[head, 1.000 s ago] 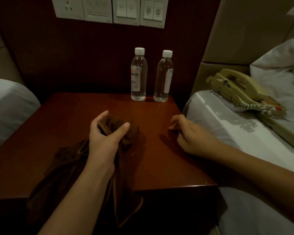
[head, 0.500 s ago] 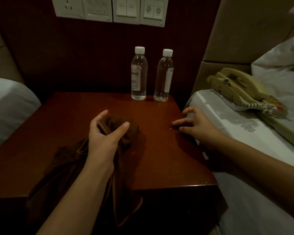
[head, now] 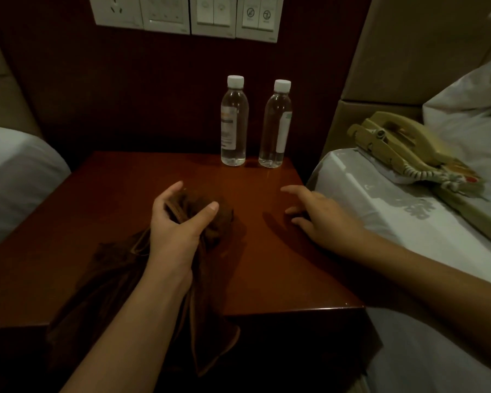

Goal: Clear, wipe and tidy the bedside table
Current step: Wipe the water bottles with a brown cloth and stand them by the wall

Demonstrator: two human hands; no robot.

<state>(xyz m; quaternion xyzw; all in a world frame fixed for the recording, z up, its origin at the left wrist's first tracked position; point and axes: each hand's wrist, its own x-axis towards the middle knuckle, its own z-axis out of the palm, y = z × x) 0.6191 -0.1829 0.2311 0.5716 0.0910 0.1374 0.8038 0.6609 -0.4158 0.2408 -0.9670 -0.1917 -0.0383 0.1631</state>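
Note:
The reddish-brown bedside table (head: 267, 265) fills the middle of the view. My left hand (head: 176, 225) grips a bunched dark brown cloth (head: 210, 222) on the tabletop; the rest of the cloth hangs over the front edge. My right hand (head: 321, 217) hovers low over the table's right side, fingers spread and loosely bent, holding nothing. Two clear water bottles, the left bottle (head: 234, 123) and the right bottle (head: 275, 126), stand upright with white caps at the table's back edge.
A beige corded telephone (head: 403, 148) lies on the white bed (head: 380, 222) to the right, beside a crumpled pillow (head: 471, 106). Another white bed (head: 14, 177) borders the left side. A panel of switches and a socket (head: 182, 15) sits on the dark wall behind.
My right hand uncurled from a loose fist, slid right toward the table's edge, and now reaches forward with spread fingers. My left hand and the cloth have stayed in place.

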